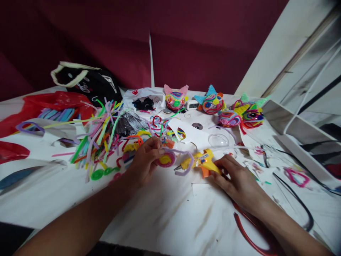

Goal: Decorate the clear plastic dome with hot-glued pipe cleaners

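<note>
My left hand [146, 160] pinches a coiled pipe cleaner disc [165, 159], yellow in the middle with pink and lavender rings. Its loose lavender tail [190, 160] bends to the right, in line with the nozzle of a yellow hot glue gun [204, 160]; whether they touch I cannot tell. The fingers of my right hand [237, 176] close around the glue gun's handle, and the nozzle points left toward the disc. Left of my left hand lie green pipe cleaner coils [97, 174] and a large loose bundle of coloured pipe cleaners [99, 135].
Several colourful pipe cleaner animal heads [176, 97] stand along the back. A black bag [87, 83], red plastic bag [60, 101] and white plastic bag [145, 99] sit at the back left. Red-handled scissors [253, 227] lie beneath my right forearm. A white box [301, 135] stands at right.
</note>
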Available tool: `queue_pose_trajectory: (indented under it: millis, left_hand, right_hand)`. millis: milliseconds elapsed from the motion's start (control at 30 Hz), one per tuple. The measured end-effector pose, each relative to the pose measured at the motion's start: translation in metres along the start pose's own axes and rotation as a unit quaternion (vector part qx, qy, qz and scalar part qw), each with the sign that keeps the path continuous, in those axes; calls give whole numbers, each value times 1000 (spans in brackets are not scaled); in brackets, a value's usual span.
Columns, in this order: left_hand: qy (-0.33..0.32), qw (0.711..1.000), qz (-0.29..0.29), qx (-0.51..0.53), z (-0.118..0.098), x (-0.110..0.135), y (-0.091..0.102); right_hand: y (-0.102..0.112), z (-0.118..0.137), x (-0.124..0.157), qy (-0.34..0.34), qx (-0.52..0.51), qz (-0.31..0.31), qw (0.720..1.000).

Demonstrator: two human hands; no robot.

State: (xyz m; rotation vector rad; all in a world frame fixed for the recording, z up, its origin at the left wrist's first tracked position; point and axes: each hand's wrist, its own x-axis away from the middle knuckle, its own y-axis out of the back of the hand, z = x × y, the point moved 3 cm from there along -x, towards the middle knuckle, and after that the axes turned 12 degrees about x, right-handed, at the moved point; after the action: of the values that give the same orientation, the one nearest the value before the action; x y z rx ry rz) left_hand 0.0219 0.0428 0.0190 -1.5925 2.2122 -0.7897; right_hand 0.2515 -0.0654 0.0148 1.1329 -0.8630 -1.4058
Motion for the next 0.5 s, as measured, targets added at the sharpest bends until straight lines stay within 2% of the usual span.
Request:
queue_pose_trajectory:
  millis: [200, 300, 367, 500]
  left_hand:
    - [-26, 999, 1, 21, -1, -1, 0]
    - [-36, 999, -4, 21, -1, -2, 4]
    - [-38, 999, -7, 18, 0, -3, 5]
    - [-44, 999, -2, 13, 1, -1, 5]
  right_hand:
    - [12, -19, 10, -72, -52, -21, 996]
    - [21, -29, 15, -114, -109, -51, 986]
    - [23, -37, 17, -162, -175, -73, 969]
    - [19, -43, 25, -242, -332, -122, 903]
